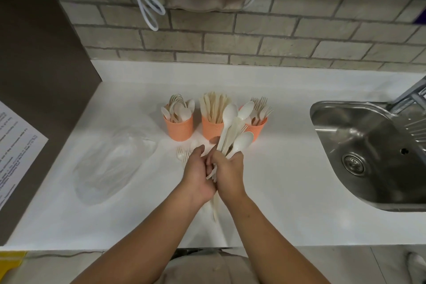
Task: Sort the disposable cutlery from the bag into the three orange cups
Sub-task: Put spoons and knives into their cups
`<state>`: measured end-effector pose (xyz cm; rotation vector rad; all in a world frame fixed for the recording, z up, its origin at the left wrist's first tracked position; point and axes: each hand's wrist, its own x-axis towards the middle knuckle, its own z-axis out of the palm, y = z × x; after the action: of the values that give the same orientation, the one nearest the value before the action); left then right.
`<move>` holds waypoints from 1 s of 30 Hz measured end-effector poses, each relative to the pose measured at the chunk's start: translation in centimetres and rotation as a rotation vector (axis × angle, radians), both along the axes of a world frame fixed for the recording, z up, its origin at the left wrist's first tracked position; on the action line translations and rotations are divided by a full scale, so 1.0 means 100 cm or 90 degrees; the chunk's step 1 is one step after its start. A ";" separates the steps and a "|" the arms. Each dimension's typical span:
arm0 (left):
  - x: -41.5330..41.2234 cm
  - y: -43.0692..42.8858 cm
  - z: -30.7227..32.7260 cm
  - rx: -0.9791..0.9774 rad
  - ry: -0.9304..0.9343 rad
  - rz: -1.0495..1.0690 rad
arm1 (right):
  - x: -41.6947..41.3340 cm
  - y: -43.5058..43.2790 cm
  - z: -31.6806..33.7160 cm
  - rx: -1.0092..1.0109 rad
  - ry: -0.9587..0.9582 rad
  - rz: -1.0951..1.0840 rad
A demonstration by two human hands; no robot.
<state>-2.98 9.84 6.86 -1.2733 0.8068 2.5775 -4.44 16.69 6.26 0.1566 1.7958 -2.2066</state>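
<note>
Three orange cups stand in a row on the white counter: the left cup (180,128) holds spoons, the middle cup (211,128) holds knives, the right cup (257,130) holds forks. My right hand (229,172) grips a bunch of white spoons and other cutlery (231,129) that fans up in front of the middle and right cups. My left hand (198,173) is pressed against the right one, its fingers touching the handles of the bunch. A few loose forks (181,155) lie on the counter just left of my left hand. The clear plastic bag (110,163) lies crumpled at the left.
A steel sink (368,154) with a drain sits at the right, a dish rack (415,108) over its far corner. A printed paper sheet (13,143) hangs on the brown panel at the left. White cables (143,0) hang on the brick wall behind.
</note>
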 end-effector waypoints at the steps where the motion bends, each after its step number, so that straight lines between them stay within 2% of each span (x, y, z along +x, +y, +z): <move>1: -0.001 0.001 -0.002 0.000 0.003 0.013 | 0.001 0.000 0.001 -0.003 -0.024 0.007; 3: -0.003 0.002 -0.004 -0.017 0.012 0.012 | -0.002 0.002 0.002 -0.012 -0.062 0.023; 5: -0.006 0.000 -0.006 -0.097 0.036 -0.015 | -0.008 0.006 0.002 -0.024 -0.045 0.054; 9: -0.022 -0.023 0.013 -0.376 0.239 0.010 | -0.021 0.023 -0.004 -0.059 -0.002 0.179; 11: -0.036 -0.038 0.039 -0.465 0.333 0.016 | -0.022 0.031 -0.006 -0.045 -0.003 0.256; 13: -0.047 -0.045 0.066 -0.588 0.387 -0.090 | -0.018 0.035 -0.005 -0.015 0.000 0.314; 15: -0.054 -0.047 0.076 -0.706 0.387 -0.311 | -0.017 0.036 -0.003 0.018 0.007 0.343; 17: -0.055 -0.047 0.074 -0.775 0.338 -0.515 | -0.018 0.036 0.000 0.050 0.008 0.347; 20: -0.052 -0.043 0.073 -0.890 0.274 -0.608 | -0.022 0.038 0.001 0.128 0.024 0.326; 22: -0.049 -0.040 0.068 -0.899 0.315 -0.573 | -0.024 0.041 0.002 0.147 0.020 0.326; 25: -0.048 -0.035 0.057 -0.856 0.413 -0.514 | -0.026 0.045 0.004 0.111 -0.020 0.354; 28: -0.048 -0.031 0.052 -0.881 0.405 -0.562 | -0.027 0.049 0.007 0.105 -0.040 0.363; 30: -0.047 -0.030 0.051 -0.811 0.401 -0.517 | -0.027 0.052 0.009 0.103 -0.040 0.352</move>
<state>-7.66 6.84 11.99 0.0145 2.5888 1.6062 -7.17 21.91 7.19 -0.2118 1.7216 -1.6557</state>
